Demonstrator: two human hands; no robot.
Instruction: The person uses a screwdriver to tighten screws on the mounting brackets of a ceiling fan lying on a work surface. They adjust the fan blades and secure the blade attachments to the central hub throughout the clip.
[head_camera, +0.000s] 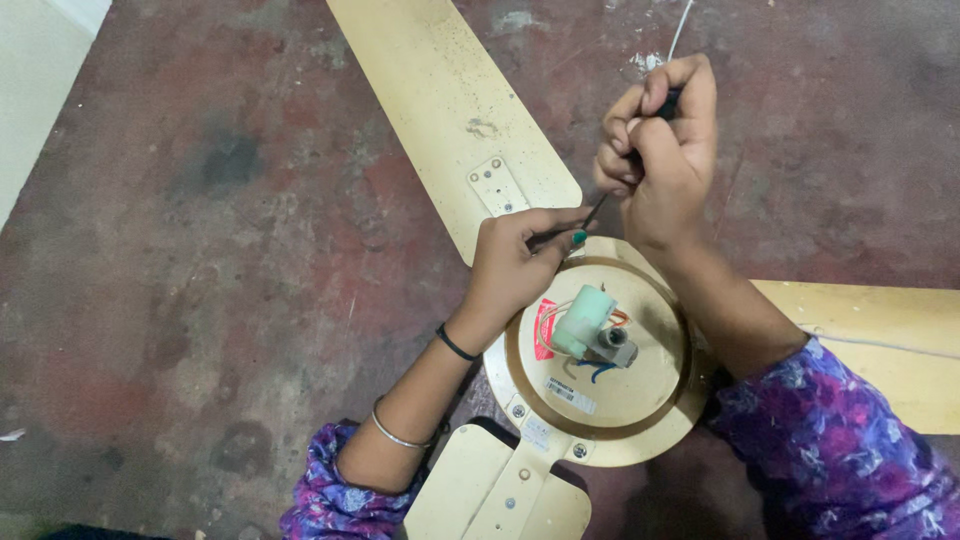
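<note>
The right hand is clenched in a fist around the dark handle of a thin dark metal screwdriver, whose slim shaft slants down and leftward out of the bottom of the fist. The left hand sits just below and left of that fist, its fingertips pinched on the lower end of the shaft, so both hands grasp the same tool; one nail shows green polish. The tip itself is hidden under the left fingers, at the upper rim of the round cream-painted metal motor housing of a ceiling fan, which lies directly beneath both grips on the floor. The housing is a smooth, shallow disc with a brown ring inset around its face; screws dot its lower rim. At its centre, below and right of the left hand, stand a pale green plastic cylinder, a capacitor, and a short grey metal shaft stub, with red, orange and blue wires curling beside them. Three long flat cream blades spread from the housing: one runs up and away to the left of the fist, speckled with dirt, one goes right under the right forearm, one comes towards the person. Everything rests on a rough, blotchy reddish-brown cement floor. A black band and a silver bangle circle the left wrist.
</note>
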